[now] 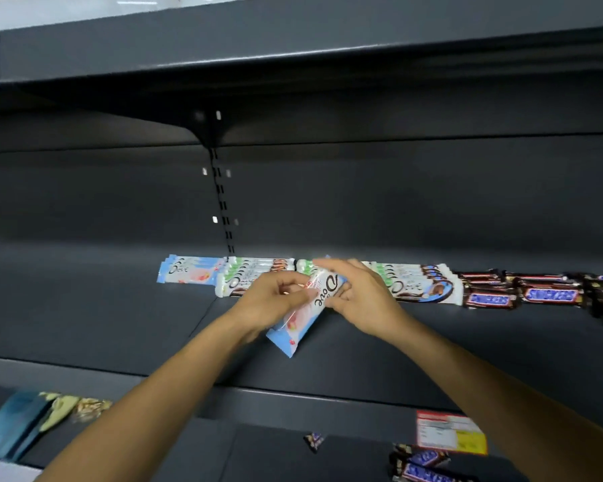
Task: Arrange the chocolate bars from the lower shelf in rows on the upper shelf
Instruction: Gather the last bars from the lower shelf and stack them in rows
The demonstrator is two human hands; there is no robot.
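Observation:
A light blue and white Dove bar point(303, 316) is held tilted above the upper shelf point(119, 321). My left hand point(275, 300) grips its middle from the left and my right hand point(359, 293) holds its upper end from the right. Behind my hands a row of Dove bars runs along the shelf: a light blue stack point(188, 273), green-striped white ones point(251, 273), then blue-brown ones point(422, 283). Snickers bars point(536, 293) continue the row to the right. On the lower shelf lie more Snickers bars point(425, 464) and one small piece point(314, 441).
A dark shelf point(293, 46) overhangs above, carried by a bracket and slotted upright point(220, 189). A red and yellow price tag point(449, 433) hangs on the upper shelf's front edge. Blue and pale green packets point(32, 419) lie at the lower left.

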